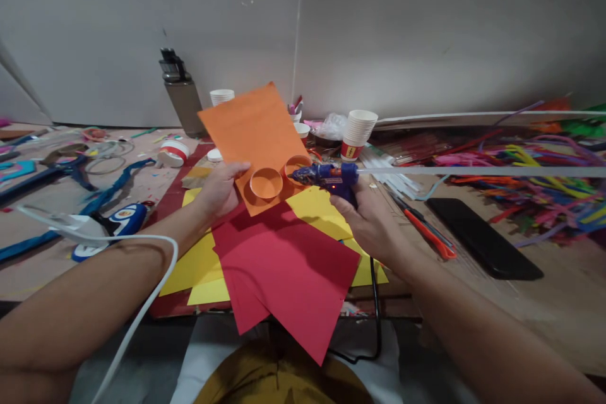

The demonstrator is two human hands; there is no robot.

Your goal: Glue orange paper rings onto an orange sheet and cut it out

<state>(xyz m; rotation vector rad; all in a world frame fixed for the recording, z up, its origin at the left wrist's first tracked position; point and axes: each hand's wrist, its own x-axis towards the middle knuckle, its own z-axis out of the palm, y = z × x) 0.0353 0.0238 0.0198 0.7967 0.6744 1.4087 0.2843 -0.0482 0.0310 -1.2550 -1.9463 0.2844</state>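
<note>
My left hand (221, 188) grips the lower left edge of an orange sheet of paper (255, 123), holding it tilted above the table. Two short round orange paper rings stand on the sheet near its lower end: a left ring (266, 184) and a right ring (297, 164). My right hand (367, 208) is closed around a blue hot glue gun (336, 175), whose nozzle points left at the right ring. A long white glue stick (473, 171) sticks out from its back. Whether the nozzle touches the ring I cannot tell. Red paper sheets (288, 265) lie below, over yellow sheets (203, 268).
Stacked paper cups (358, 132) and a dark bottle (182, 98) stand by the wall. At right are a black phone (483, 237), orange-handled scissors (428, 230) and colourful pipe cleaners (534, 183). A white cable (156, 290) crosses my left forearm; a black cord (376, 309) hangs at the table edge.
</note>
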